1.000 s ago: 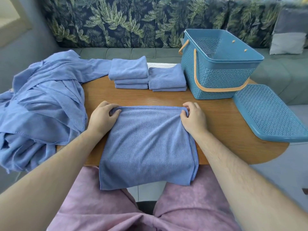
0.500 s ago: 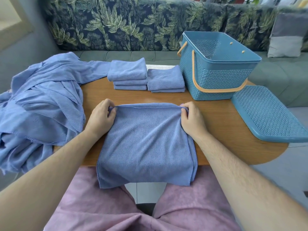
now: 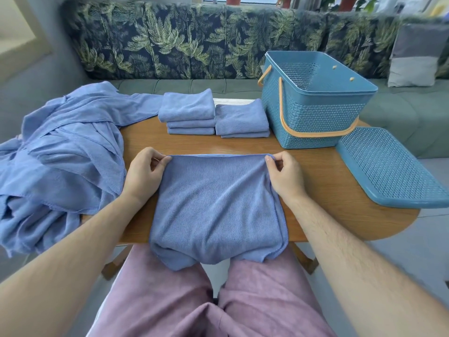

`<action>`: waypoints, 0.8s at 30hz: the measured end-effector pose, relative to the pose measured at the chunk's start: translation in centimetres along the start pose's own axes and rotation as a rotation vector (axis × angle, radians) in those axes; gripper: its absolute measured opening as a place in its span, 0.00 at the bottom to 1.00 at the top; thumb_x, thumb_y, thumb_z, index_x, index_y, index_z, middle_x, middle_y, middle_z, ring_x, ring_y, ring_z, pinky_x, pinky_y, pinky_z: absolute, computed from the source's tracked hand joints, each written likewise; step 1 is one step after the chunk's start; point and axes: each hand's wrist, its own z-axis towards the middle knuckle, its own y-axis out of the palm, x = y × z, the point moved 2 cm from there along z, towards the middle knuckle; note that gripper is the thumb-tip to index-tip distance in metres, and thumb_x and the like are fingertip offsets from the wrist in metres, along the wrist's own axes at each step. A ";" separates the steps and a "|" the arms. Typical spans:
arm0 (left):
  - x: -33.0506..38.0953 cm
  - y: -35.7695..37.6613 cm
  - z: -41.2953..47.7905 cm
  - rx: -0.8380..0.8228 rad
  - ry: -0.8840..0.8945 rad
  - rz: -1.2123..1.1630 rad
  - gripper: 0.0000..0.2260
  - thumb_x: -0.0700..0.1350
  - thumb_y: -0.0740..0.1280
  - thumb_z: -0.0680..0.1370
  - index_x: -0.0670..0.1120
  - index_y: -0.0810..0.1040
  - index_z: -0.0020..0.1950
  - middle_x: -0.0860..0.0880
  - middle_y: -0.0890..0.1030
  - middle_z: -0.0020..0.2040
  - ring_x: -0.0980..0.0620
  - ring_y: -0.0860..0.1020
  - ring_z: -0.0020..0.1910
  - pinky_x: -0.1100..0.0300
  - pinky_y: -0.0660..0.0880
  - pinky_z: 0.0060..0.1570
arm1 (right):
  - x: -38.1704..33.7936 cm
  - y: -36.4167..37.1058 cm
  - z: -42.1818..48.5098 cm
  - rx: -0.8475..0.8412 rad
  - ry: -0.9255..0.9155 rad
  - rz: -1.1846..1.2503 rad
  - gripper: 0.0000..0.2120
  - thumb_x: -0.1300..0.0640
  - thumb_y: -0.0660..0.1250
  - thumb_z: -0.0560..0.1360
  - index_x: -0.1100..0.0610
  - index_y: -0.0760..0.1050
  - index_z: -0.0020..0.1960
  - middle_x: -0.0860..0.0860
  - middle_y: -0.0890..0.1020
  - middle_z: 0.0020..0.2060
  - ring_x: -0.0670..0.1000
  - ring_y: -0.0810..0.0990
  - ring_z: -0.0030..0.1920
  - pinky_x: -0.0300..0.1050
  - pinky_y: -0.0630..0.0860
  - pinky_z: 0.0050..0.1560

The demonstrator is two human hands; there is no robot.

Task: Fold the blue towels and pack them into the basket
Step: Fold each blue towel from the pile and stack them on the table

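Both grips, left hand [image 3: 143, 172] and right hand [image 3: 285, 177], pinch the towel [image 3: 216, 205] at its far corners; I think the fold comes out neat if they pull evenly toward the bench's [image 3: 328, 186] near edge.

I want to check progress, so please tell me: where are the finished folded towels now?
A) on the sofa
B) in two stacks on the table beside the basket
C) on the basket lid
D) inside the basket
B: the taller stack and the lower stack stand side by side on the table, left of the basket.
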 end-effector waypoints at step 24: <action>7.1 -8.1 9.0 -0.133 0.017 0.134 0.09 0.38 0.63 0.82 0.41 0.78 0.61 0.45 0.77 0.49 0.44 0.75 0.50 0.55 0.69 0.50 | -11.9 -6.0 7.9 -0.115 0.009 0.003 0.05 0.59 0.70 0.78 0.50 0.81 0.47 0.45 0.79 0.38 0.46 0.76 0.39 0.28 0.68 0.38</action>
